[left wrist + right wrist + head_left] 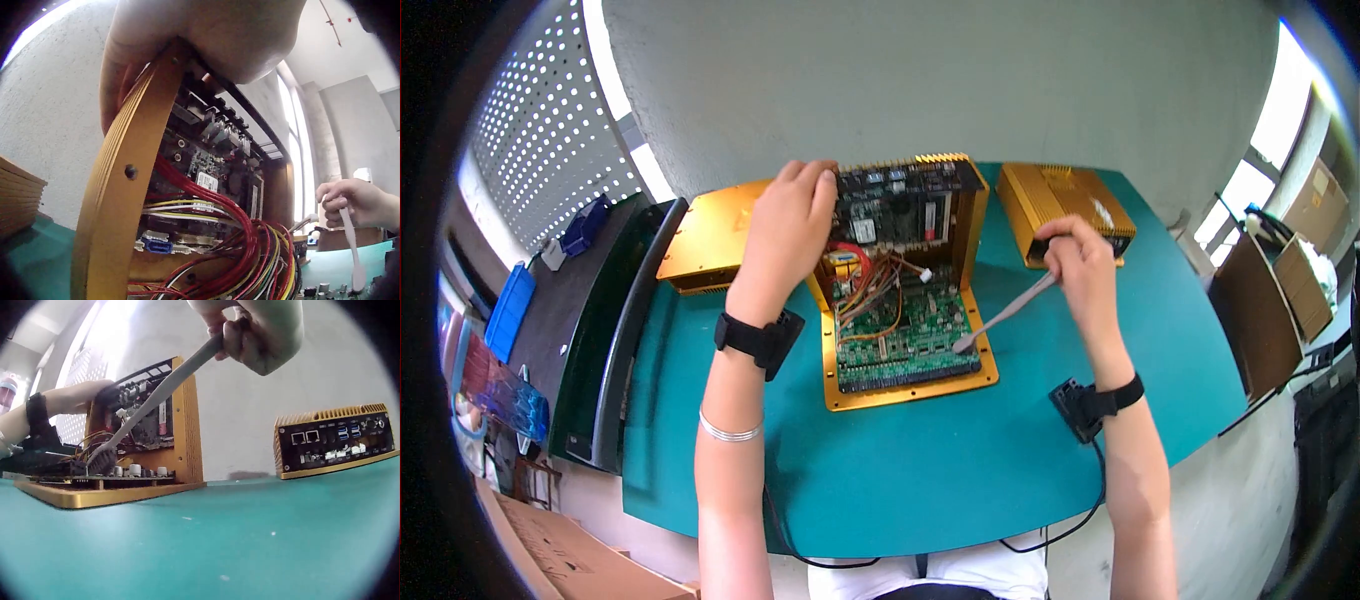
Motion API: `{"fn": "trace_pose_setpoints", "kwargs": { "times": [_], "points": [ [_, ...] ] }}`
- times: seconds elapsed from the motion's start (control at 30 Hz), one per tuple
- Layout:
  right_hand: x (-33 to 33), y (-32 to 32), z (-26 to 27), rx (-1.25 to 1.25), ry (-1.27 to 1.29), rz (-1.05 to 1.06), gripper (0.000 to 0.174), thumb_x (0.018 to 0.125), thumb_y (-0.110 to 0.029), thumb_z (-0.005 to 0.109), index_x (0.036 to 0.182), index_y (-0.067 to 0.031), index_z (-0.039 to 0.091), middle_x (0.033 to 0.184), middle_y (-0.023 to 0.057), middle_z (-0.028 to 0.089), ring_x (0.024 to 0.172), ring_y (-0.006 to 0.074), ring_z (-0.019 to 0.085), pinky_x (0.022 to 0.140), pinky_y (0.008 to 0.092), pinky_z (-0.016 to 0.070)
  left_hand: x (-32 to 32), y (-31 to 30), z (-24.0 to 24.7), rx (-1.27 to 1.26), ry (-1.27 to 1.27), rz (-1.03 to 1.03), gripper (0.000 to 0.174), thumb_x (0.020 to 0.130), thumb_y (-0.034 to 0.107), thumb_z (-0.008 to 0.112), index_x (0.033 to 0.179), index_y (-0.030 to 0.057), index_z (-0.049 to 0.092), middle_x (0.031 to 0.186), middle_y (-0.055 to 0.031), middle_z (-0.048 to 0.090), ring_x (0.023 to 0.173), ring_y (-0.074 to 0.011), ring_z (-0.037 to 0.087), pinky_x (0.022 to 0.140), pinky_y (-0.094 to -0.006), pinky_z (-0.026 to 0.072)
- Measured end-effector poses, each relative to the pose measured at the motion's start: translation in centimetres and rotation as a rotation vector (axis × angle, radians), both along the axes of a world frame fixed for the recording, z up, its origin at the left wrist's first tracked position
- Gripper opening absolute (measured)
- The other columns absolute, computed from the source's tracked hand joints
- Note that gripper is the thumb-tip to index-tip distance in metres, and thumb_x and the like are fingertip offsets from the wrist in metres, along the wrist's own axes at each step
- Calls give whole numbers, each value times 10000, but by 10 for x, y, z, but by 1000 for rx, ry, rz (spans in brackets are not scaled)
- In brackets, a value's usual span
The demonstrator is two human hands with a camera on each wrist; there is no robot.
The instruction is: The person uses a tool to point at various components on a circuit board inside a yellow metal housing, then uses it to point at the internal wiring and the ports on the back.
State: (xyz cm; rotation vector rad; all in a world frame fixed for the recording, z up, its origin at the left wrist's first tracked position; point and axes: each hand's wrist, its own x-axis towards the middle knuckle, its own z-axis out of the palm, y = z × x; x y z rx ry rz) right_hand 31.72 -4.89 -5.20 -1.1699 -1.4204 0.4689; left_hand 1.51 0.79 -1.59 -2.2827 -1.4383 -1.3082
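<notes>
A gold metal case stands opened on the table, its upright housing (972, 225) joined by colored wires (250, 250) to a green circuit board (920, 330) lying on a gold base plate (910, 396). My left hand (793, 225) grips the top left corner of the upright housing, fingers over its edge. My right hand (1085, 270) holds a grey brush (1015, 305) by the handle end, with the brush slanting down to the left. In the right wrist view the dark bristles (102, 460) rest at the board's edge among its components.
A closed gold case (1065, 195) with ports sits at the back right. Another gold case (710, 235) lies left of the opened one. A dark shelf (590, 330) with a blue tray (510, 312) adjoins the green table (870, 470) on the left. Cardboard boxes (1260, 300) stand at the right.
</notes>
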Motion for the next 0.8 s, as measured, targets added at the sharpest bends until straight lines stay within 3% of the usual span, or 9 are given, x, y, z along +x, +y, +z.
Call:
{"fn": "trace_pose_setpoints", "kwargs": {
  "times": [0.27,0.4,0.5,0.6,0.7,0.8],
  "points": [
    [-5,-4,1,48,-151,-44,109,862,-10,541,840,-12,648,641,43,574,591,94,517,569,253,421,-1,-4,3,-76,-69,-82,306,964,163,430,1109,-37,609,1057,-226,603,1013,-394,575,886,-426,459],
    [-5,-4,3,135,-218,-35,100,857,-5,551,835,-8,649,673,64,603,622,112,551,593,268,445,4,-7,-3,-63,-78,21,344,980,178,411,1200,-16,591,1243,-225,574,1155,-392,541,990,-423,437],
    [-7,-6,3,122,-220,-34,101,861,-13,557,845,-12,657,669,76,614,613,126,576,579,272,446,5,-9,0,-89,-91,50,357,969,181,415,1186,-40,590,1252,-239,567,1132,-399,556,968,-445,460],
    [-14,-9,8,177,-249,-31,100,861,-16,557,843,-12,656,653,73,609,585,132,568,561,271,441,2,-8,-1,-99,-103,-16,355,968,201,433,1199,-9,602,1274,-239,560,1133,-396,563,970,-443,460],
    [-29,-16,25,196,-300,5,86,859,-22,557,839,-9,639,604,78,563,538,139,531,530,288,422,5,-4,-6,-92,-234,-7,314,938,249,510,1160,82,657,1333,-234,528,1128,-391,573,966,-425,469],
    [-43,-12,30,168,-354,67,94,858,-48,580,942,-27,618,581,98,537,513,180,526,518,326,418,4,5,-11,-140,-323,14,374,878,294,616,1169,60,645,1326,-239,535,1144,-387,569,964,-420,469]
  ]
}}
